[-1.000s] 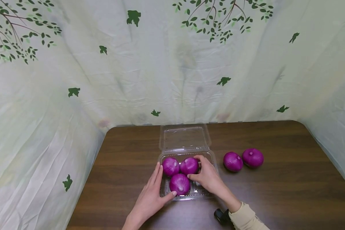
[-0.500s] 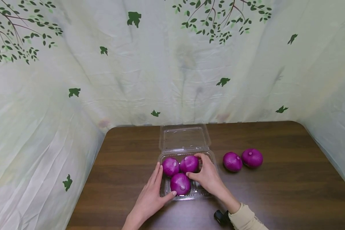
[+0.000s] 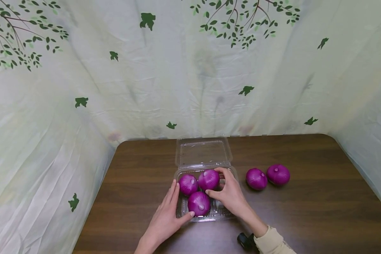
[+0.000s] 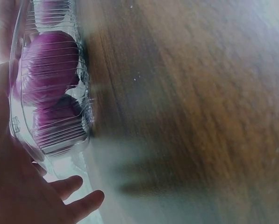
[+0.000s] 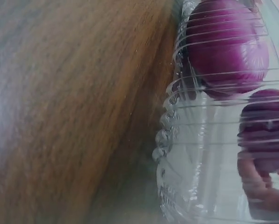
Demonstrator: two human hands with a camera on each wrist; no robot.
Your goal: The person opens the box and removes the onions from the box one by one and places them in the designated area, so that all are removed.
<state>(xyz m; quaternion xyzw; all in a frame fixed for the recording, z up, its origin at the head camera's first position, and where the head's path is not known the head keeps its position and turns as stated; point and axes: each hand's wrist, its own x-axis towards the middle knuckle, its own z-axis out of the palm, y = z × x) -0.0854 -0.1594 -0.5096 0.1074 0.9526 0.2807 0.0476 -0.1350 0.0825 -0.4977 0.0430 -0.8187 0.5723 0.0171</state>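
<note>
A clear plastic clamshell container lies in the head view with its lid folded back, and three purple onions sit in its tray. My right hand reaches in and holds the back right onion between thumb and fingers. With fingers straight along the left wall, my left hand steadies the tray, its thumb at the front rim beside the near onion. The back left onion rests near those fingertips. Through the ribbed wall, both wrist views show onions inside.
Two more onions, one nearer and one farther right, stand on the brown wooden table right of the container. The clear lid reaches back toward the table's far edge, where a leaf-patterned curtain hangs.
The right hand and its onion have shifted slightly toward the back of the tray. My left hand stays in place.
</note>
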